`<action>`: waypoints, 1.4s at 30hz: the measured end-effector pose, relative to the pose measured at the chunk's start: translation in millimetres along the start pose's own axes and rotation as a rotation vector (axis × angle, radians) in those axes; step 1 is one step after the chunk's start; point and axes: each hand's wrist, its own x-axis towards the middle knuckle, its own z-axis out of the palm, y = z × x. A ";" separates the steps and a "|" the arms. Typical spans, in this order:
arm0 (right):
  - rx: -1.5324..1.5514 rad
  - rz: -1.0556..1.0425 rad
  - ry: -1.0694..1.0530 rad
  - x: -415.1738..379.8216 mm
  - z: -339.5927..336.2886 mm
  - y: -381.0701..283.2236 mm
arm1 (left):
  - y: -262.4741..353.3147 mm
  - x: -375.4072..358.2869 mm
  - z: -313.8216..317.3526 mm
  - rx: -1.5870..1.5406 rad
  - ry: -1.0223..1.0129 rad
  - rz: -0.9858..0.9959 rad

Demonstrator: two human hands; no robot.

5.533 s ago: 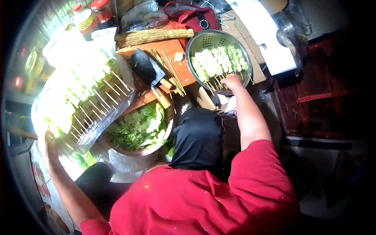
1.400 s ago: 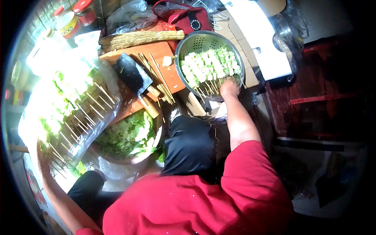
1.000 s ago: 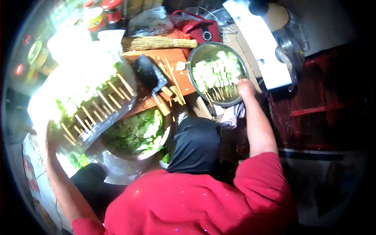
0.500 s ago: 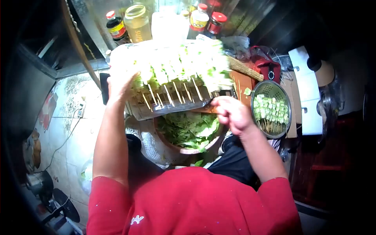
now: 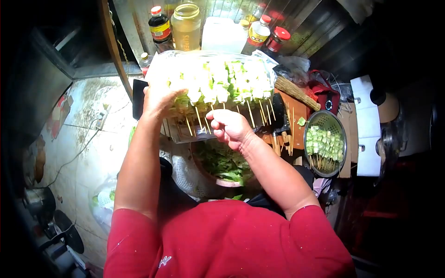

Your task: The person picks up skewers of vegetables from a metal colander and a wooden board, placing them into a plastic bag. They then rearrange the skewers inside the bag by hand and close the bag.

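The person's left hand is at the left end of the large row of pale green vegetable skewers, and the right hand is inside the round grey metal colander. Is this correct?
Not quite: the head view shows the right hand by the bare sticks of the skewer row, outside the colander. The rest is right.

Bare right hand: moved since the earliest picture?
Yes: left, away from the round perforated metal colander it was at; the bare right hand is now by the thin wooden skewer sticks near the left hand.
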 end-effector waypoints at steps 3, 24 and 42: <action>-0.057 0.001 -0.026 0.4 -3.3 -5.5 | 5.5 -5.0 -2.3 -0.095 -0.060 -0.016; -0.690 -0.246 0.207 -3.7 -21.2 -23.6 | -12.3 13.7 4.9 -0.218 -0.044 0.095; -1.375 -1.119 0.394 52.6 26.6 -40.6 | -5.8 6.7 0.6 -0.380 -0.068 0.121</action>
